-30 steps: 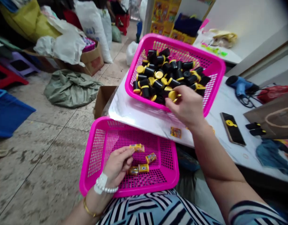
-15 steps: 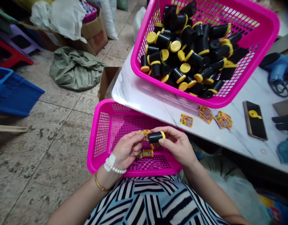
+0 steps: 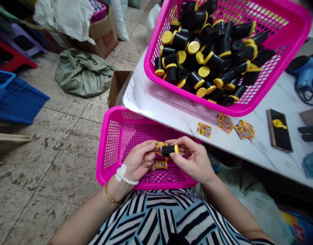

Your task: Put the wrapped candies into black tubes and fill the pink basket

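Between thumb and fingers my left hand point(image 3: 141, 158) pinches an orange printed sticker point(image 3: 159, 147). My right hand point(image 3: 193, 158) grips a black cylinder with a yellow cap point(image 3: 169, 150), its dark end against the sticker. Both hands are above a pink basket point(image 3: 101, 153), where wrapped yellow-orange pieces point(image 3: 161, 165) lie. On the white marbled table point(image 3: 159, 102), a larger pink basket point(image 3: 197, 99) holds several black cylinders with yellow caps. One loose sticker point(image 3: 204, 130) and two small piles of stickers point(image 3: 244, 130) lie before it.
A phone point(image 3: 280, 136) with a yellow piece on it lies at the table's right, near a blue tool point(image 3: 306, 76). On the floor at left are a blue crate point(image 3: 18, 98), a green sack point(image 3: 82, 73) and cardboard boxes point(image 3: 105, 37).
The sticker shows more fully beside the cylinder, and my right fingers have shifted slightly on the capped end. The whole view has moved a little.
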The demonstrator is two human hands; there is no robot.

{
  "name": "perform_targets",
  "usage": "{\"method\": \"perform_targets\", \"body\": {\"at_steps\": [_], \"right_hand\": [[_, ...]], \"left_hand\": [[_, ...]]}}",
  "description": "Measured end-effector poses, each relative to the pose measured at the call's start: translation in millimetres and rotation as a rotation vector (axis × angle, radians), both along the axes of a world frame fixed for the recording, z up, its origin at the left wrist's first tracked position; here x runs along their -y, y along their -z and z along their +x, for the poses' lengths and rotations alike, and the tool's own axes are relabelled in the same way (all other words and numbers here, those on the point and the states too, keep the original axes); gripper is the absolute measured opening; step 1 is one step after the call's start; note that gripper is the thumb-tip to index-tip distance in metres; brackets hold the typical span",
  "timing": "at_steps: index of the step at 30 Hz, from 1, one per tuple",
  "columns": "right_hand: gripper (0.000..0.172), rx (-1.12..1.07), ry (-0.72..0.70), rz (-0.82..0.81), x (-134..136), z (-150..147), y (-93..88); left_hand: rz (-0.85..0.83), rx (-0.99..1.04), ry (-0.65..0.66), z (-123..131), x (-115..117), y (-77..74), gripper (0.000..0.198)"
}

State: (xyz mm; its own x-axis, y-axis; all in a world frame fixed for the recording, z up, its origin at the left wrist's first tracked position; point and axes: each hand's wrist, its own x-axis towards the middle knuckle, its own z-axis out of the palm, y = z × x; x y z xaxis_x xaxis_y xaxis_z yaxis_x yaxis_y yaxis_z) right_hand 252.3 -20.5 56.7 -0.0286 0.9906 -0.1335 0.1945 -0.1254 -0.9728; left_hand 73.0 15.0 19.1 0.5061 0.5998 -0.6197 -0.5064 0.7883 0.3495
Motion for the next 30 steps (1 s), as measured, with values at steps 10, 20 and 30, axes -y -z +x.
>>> {"method": "perform_targets", "body": {"at_steps": [10,20,30], "right_hand": [[0.014,-0.088,-0.028,-0.038,-7,1,2.1],[0.017,-0.11,0.048,0.02,-5,-6,9.7],[0.029,0.097,0.054,0.227,8,-3,32.2]], "left_hand": [[-0.014,0.059,0.014,-2,0,3.9,0.012],[0.147,-0.149,0.015,2,6,1.0,0.023],[0.175,-0.269,0.021,-5,5,1.9,0.027]]}}
